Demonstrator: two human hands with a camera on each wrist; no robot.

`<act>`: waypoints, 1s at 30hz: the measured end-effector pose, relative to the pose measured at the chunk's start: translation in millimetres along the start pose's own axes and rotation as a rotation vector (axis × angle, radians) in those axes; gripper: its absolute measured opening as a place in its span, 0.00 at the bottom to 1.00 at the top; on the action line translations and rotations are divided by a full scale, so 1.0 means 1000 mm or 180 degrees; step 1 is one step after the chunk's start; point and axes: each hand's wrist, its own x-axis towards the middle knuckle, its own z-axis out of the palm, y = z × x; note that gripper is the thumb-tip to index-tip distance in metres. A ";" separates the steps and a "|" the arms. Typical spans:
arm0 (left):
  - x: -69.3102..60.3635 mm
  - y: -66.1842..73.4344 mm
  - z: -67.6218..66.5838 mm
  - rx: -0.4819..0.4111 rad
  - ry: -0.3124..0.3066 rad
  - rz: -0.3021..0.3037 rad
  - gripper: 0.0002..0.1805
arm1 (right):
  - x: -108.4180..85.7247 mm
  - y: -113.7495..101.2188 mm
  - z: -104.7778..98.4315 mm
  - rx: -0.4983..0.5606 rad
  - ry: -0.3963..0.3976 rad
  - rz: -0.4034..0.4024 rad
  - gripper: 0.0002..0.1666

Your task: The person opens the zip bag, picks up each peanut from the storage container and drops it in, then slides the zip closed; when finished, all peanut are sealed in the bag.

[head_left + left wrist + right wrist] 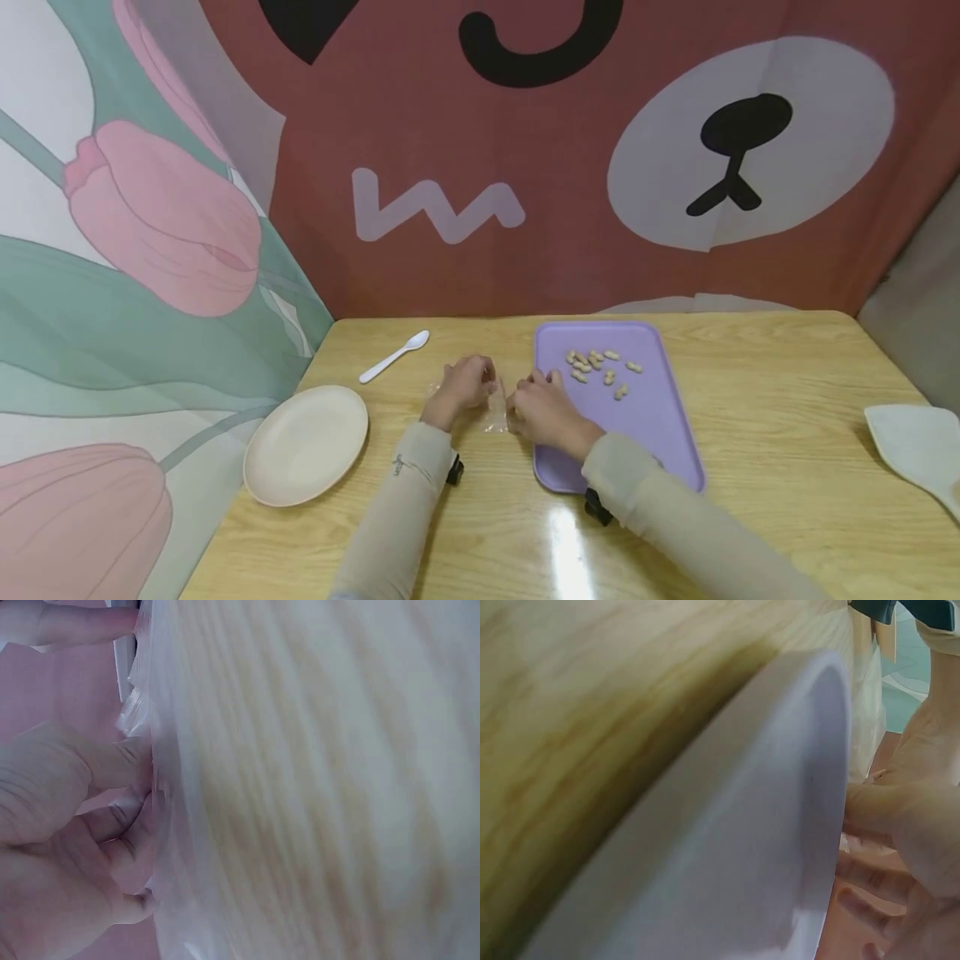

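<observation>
A clear plastic bag (495, 415) is held just above the table between the two hands, left of the purple tray (633, 429). My left hand (467, 383) pinches its edge between thumb and fingers, and the thin film (178, 900) hangs from them in the left wrist view. At the tray's left rim, my right hand (546, 410) has curled fingers on the bag's other side. In the right wrist view the tray rim partly hides its fingertips. Several peanuts (581, 365) in their shells lie scattered in the tray's far half.
A cream plate (306, 446) sits at the table's left edge. Behind it lies a white plastic spoon (393, 357). A white spatula-like utensil (915, 442) is at the far right. A patterned cloth (420, 275) rises along the table's back edge.
</observation>
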 end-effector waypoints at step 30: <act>-0.042 0.035 -0.048 -0.2174 0.1175 0.0142 0.15 | -0.003 0.005 -0.055 0.1335 0.1207 0.0528 0.06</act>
